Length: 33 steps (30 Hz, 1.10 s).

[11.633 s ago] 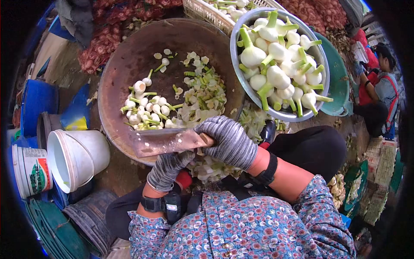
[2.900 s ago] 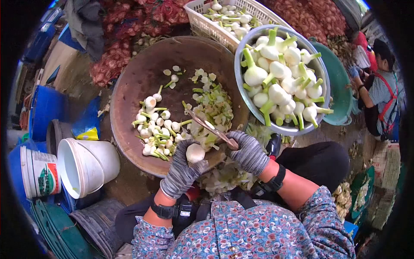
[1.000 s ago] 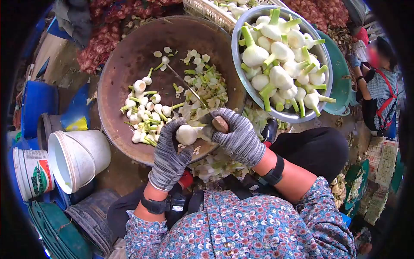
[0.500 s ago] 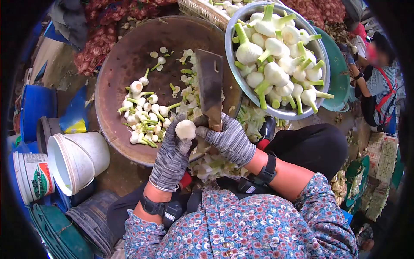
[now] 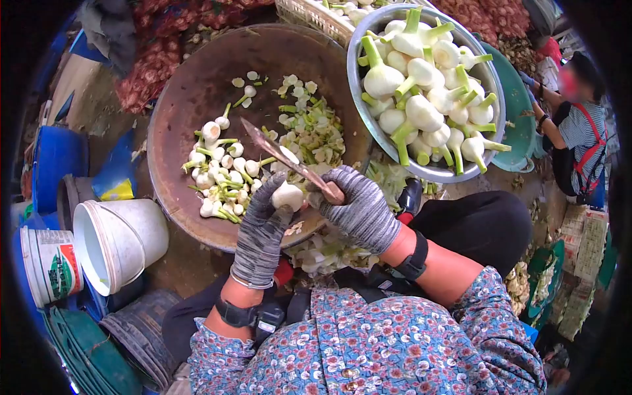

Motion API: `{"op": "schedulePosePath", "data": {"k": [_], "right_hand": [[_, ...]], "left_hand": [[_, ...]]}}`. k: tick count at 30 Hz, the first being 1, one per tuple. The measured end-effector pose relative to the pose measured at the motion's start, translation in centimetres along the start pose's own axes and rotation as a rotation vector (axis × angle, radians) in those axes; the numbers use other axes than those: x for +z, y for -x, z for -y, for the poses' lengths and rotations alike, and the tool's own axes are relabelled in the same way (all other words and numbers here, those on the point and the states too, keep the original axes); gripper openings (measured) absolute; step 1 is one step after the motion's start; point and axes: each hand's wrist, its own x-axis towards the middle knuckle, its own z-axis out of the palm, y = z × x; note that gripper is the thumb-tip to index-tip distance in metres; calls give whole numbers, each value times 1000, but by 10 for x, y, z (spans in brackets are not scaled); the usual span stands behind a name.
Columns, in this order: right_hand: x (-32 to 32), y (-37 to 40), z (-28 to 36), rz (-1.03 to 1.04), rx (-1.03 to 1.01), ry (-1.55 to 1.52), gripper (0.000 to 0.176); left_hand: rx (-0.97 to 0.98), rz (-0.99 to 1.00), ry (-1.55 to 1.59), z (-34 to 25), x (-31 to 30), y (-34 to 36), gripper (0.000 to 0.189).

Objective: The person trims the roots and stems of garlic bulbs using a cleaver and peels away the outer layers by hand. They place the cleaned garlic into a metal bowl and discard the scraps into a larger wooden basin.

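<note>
My left hand (image 5: 258, 224), in a grey knit glove, is closed around a white garlic bulb (image 5: 288, 195). My right hand (image 5: 363, 212), gloved alike, grips the wooden handle of a cleaver (image 5: 273, 150). Its blade is seen nearly edge-on and slants up to the left, above the bulb and apart from it. A pale cut slice (image 5: 289, 155) shows against the blade. Below both hands is a wide brown round pan (image 5: 197, 85). In it lie a heap of small garlic bulbs with green stems (image 5: 230, 178) and a pile of trimmings (image 5: 319, 131).
A metal basin (image 5: 359, 99) heaped with trimmed garlic stands at the upper right, beside a green tub (image 5: 520, 125). White buckets (image 5: 135, 237) and a blue container (image 5: 59, 168) are at left. Red net sacks (image 5: 148, 76) lie behind. Another person (image 5: 573, 138) sits at far right.
The cleaver has turned from blade face showing, pointing up, to nearly edge-on and slanting left. My right hand has rotated with it. The bulb has tilted in my left hand.
</note>
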Motion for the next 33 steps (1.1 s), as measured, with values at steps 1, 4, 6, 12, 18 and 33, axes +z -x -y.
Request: {"op": "schedulePosePath", "data": {"k": [1, 4, 6, 12, 18, 33], "right_hand": [[-1, -1, 3, -10, -42, 27, 32], [-12, -5, 14, 45, -119, 190, 36], [-10, -3, 13, 52, -199, 276, 34], [-6, -5, 11, 110, -254, 395, 30], [0, -5, 10, 119, -63, 344, 28], [6, -11, -25, -4, 130, 92, 29]], "left_hand": [[44, -11, -105, 6, -3, -1, 47], [136, 9, -343, 4, 0, -5, 41], [118, 50, -662, 5, -5, -6, 33], [491, 151, -1290, 14, -15, -4, 29], [116, 70, -674, 10, -6, -3, 37], [-8, 40, 120, 3, -23, -2, 52]]}}
